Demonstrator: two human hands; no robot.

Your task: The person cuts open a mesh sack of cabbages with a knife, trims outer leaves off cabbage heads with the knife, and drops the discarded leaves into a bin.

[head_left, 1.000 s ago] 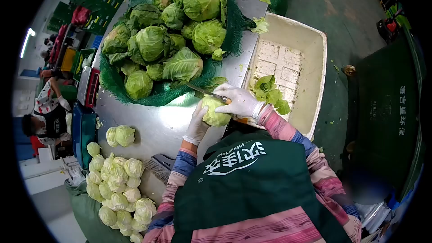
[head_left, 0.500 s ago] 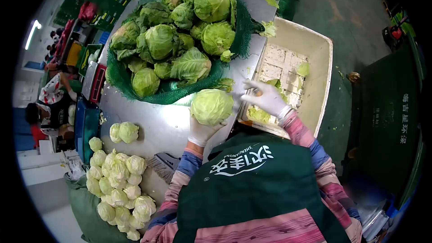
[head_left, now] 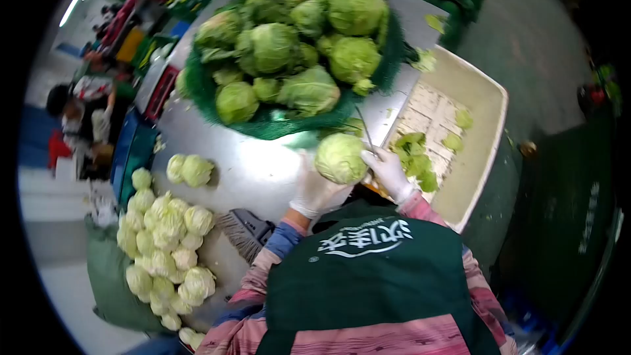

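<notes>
While left [head_left: 314,185] cups cabbage [head_left: 340,158], right [head_left: 390,175] curls.

Glare whitens the metal table [head_left: 246,165] (slight blur throughout).

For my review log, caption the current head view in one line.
Left hand supports a cabbage while the right hand holds a knife, beside a pale tub with loose leaves.

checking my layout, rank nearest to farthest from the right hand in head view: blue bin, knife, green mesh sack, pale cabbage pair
1. Knife: in the right hand
2. Green mesh sack: ahead, leftward
3. Pale cabbage pair: left, on the metal table
4. Blue bin: farthest left
</notes>
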